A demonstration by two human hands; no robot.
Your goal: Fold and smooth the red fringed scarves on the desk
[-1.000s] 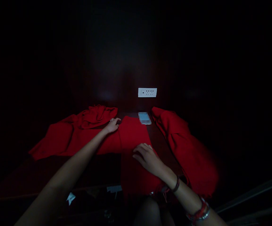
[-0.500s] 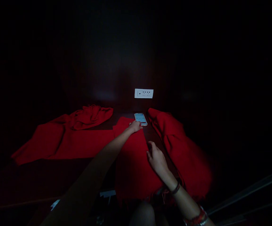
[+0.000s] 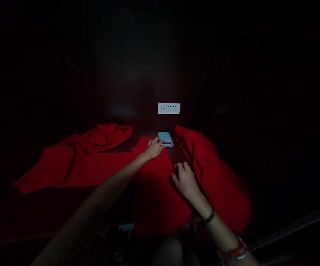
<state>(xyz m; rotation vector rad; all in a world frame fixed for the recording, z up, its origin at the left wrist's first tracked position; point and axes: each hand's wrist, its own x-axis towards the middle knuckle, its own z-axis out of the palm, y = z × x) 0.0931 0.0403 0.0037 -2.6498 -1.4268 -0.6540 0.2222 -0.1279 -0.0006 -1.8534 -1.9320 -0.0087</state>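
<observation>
A red fringed scarf (image 3: 160, 195) lies over the dark table and hangs past its front edge. My left hand (image 3: 154, 148) rests on the scarf's far end, its fingers apart and their tips at the lower left corner of a phone (image 3: 166, 139) with a lit screen. Whether those fingertips touch the phone I cannot tell. My right hand (image 3: 187, 181) hovers at the scarf's right edge, fingers loosely bent and apart, with nothing in them. Another length of red cloth (image 3: 93, 168) stretches away to the left and meets the middle scarf.
Bunched red fabric (image 3: 110, 135) lies at the back left. A second long red cloth (image 3: 215, 173) runs along the right side. A white socket plate (image 3: 169, 108) is on the dark wall behind the phone. My knee (image 3: 168, 251) shows below the table edge. The surroundings are very dark.
My left hand has shifted slightly left, and its fingers have spread from a more closed shape. My right hand has moved slightly up and opened a little. The cloths lie almost the same.
</observation>
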